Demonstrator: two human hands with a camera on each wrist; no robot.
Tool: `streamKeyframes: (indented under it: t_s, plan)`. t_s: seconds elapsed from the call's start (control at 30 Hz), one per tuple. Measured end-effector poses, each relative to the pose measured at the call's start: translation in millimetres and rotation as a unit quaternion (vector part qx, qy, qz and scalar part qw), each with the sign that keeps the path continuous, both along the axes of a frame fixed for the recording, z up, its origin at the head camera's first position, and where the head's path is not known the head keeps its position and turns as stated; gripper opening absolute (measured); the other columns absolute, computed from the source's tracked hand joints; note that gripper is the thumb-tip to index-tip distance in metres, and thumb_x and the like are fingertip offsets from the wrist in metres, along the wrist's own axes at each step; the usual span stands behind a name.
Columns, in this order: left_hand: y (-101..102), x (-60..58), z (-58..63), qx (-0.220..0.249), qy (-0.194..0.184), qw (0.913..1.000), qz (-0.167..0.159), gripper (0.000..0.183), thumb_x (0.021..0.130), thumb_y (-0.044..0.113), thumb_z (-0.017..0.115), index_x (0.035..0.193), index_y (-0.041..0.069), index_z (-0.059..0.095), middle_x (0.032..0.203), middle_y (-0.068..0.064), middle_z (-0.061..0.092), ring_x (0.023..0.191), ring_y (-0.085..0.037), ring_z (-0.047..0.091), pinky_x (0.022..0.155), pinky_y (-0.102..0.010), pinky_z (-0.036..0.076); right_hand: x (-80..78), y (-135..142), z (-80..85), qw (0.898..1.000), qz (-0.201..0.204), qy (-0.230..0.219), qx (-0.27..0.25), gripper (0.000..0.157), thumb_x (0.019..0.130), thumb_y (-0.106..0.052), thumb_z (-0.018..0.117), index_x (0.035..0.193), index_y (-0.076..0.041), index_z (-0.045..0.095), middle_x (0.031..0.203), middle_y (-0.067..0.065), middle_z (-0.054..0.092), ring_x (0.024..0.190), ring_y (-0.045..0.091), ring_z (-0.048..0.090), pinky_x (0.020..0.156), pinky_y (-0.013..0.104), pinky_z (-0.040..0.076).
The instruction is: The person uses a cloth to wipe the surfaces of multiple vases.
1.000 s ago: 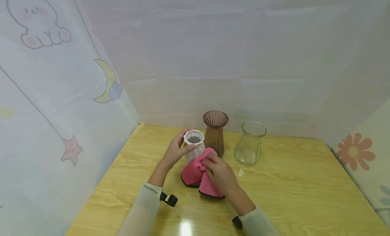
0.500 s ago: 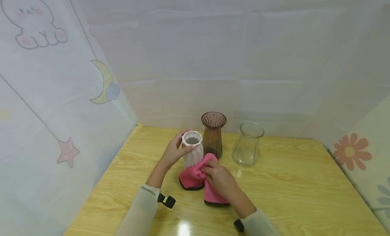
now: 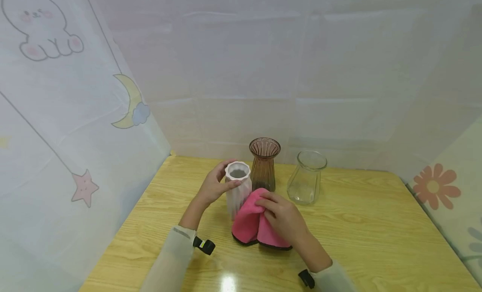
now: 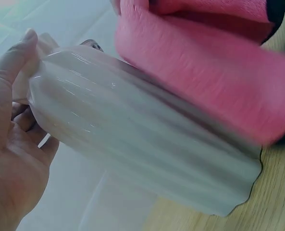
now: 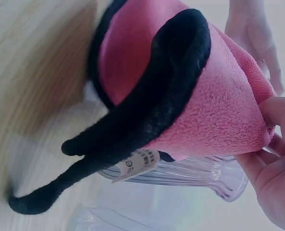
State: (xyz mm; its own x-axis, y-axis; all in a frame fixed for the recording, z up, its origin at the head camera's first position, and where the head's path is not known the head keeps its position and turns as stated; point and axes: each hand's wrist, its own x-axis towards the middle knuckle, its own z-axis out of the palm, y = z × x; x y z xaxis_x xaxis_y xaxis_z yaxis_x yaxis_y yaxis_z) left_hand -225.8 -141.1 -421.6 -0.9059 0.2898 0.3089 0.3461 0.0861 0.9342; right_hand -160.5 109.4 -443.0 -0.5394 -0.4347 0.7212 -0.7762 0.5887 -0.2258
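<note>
My left hand (image 3: 213, 186) grips a white fluted vase (image 3: 237, 196) near its scalloped rim, thumb at the front and fingers behind. The vase stands upright on the wooden table. My right hand (image 3: 284, 214) pinches a bunched pink cloth (image 3: 246, 223) with black edging, held against the vase's right side. In the left wrist view the cloth (image 4: 204, 72) overlaps the vase's ribbed wall (image 4: 132, 125). The right wrist view shows the cloth's folds hanging from my thumb and fingers, with a small white label (image 5: 137, 164) near the black edge.
Behind the cloth stands a brownish ribbed glass vase (image 3: 264, 168), close to the white one. A clear glass vase (image 3: 306, 185) is to its right. The wooden table (image 3: 369, 229) meets a pale hanging sheet (image 3: 244, 74) at the back and sides.
My right hand has shifted right and toward me with the cloth, which now hangs lower and uncovers more of the white vase. The left hand keeps its grip on the vase.
</note>
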Motion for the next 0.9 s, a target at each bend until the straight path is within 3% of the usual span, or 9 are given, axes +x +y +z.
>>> streamKeyframes:
  t_s: [0.17, 0.4, 0.6, 0.9]
  plan:
    - [1, 1.2, 1.6, -0.005, -0.012, 0.9999, 0.011, 0.074, 0.085, 0.009, 0.082, 0.149, 0.003, 0.045, 0.138, -0.015, 0.058, 0.137, -0.029, 0.047, 0.109, -0.056, 0.038, 2.9, 5, 4.9, 1.000, 0.004, 0.009, -0.016, 0.028, 0.076, 0.009, 0.079, 0.098, -0.009, 0.080, 0.107, 0.010, 0.073, 0.096, 0.026, 0.073, 0.077, 0.034, 0.060]
    - [2, 1.3, 1.6, -0.008, -0.001, 0.9995, 0.031, 0.071, 0.084, 0.011, 0.083, 0.146, 0.006, 0.049, 0.137, -0.014, 0.059, 0.138, -0.029, 0.047, 0.112, -0.056, 0.034, 8.6, 14, 13.9, 0.999, -0.007, -0.014, -0.032, 0.034, 0.077, 0.011, 0.074, 0.103, -0.009, 0.079, 0.110, 0.009, 0.072, 0.095, 0.025, 0.073, 0.074, 0.031, 0.060]
    - [3, 2.4, 3.9, -0.013, -0.003, 0.9987, 0.049, 0.074, 0.084, 0.017, 0.084, 0.148, 0.006, 0.048, 0.140, -0.013, 0.057, 0.143, -0.030, 0.041, 0.116, -0.058, 0.030, 12.1, 22, 21.3, 0.999, -0.020, -0.023, -0.031, 0.032, 0.079, 0.009, 0.073, 0.106, -0.009, 0.079, 0.112, 0.009, 0.073, 0.098, 0.025, 0.072, 0.073, 0.031, 0.060]
    - [0, -2.1, 3.8, -0.024, -0.015, 0.9966, 0.078, 0.072, 0.086, 0.023, 0.083, 0.149, 0.014, 0.049, 0.147, -0.009, 0.053, 0.148, -0.028, 0.035, 0.119, -0.057, 0.025, 16.6, 37, 28.9, 0.999, -0.019, -0.023, -0.037, 0.034, 0.079, 0.012, 0.078, 0.108, -0.004, 0.076, 0.107, 0.008, 0.073, 0.095, 0.026, 0.071, 0.074, 0.034, 0.060]
